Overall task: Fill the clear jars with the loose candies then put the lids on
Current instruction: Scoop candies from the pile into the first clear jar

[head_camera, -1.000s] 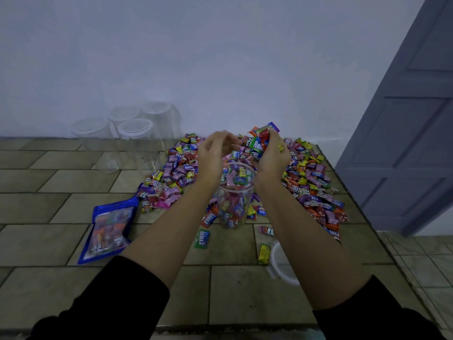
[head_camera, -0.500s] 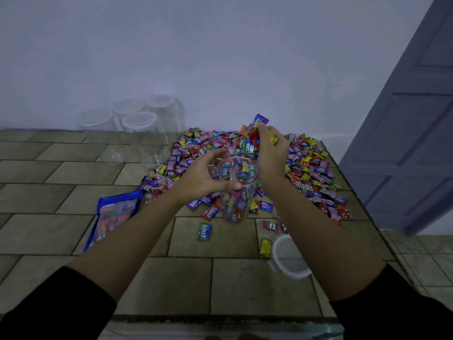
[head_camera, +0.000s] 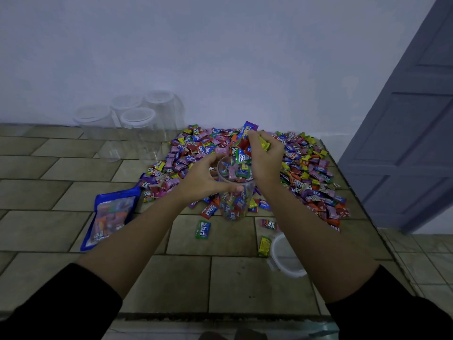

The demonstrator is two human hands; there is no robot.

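Midway over a tiled tabletop [head_camera: 73,168], a person's left hand [head_camera: 203,177] grips a clear jar [head_camera: 232,207] near its rim, thumb curled across the near side and fingers wrapped round the far side. The jar stands upright at the near edge of the candy pile [head_camera: 316,173], its mouth uncovered and its body packed with wrapped sweets nearly to the top.

Just beside it, the right hand [head_camera: 266,160] hovers at the far right edge of the jar's mouth, fingers closed tightly on a handful of candies [head_camera: 245,146] that bulges out above the thumb, a blue-and-purple wrapper poking up highest. That handful sits directly over the rim, touching or almost touching it; which, the view does not settle.

A white-rimmed lid [head_camera: 286,261] lies flat on the tiles near the right forearm, well apart from the jar. A green candy [head_camera: 203,229] and a yellow candy [head_camera: 264,246] lie loose in front of the pile. A blue bag [head_camera: 110,214] lies flat to the left, and four lidded jars [head_camera: 137,133] cluster against the wall at the back left. A grey-blue door [head_camera: 404,143] stands to the right.
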